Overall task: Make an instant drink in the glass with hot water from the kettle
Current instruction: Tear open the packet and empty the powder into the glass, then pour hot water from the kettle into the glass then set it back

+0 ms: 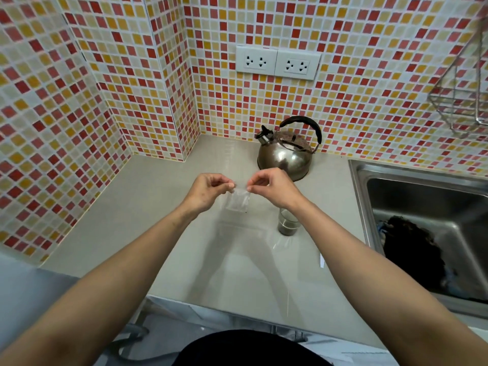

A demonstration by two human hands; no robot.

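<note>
Nearest to us, our two bare forearms reach out over the beige countertop (pixel 163 233). Items, largest first:

Mosaic tiled wall (pixel 105 88) — red, orange and cream squares, wrapping the corner behind the counter; a pair of white double sockets (pixel 277 62) is set into it.

Stainless steel sink (pixel 412 207) — at our right, with a dark mass lying in the basin.

Wire rack (pixel 459 101) — hung on the wall above the sink.

Whistling kettle (pixel 286 151) — steel, black handle, standing on the counter near the back wall, beyond our hands.

Left hand (pixel 208 190) and right hand (pixel 272 187) — held above the counter, each pinching a top corner of a small clear plastic sachet (pixel 236 200) between thumb and forefinger, the other fingers curled in.

Drinking glass (pixel 288 223) — upright on the counter just under our right wrist, something dark in its bottom.

Clear torn wrapper scrap (pixel 281 244) — just in front of the glass.
</note>
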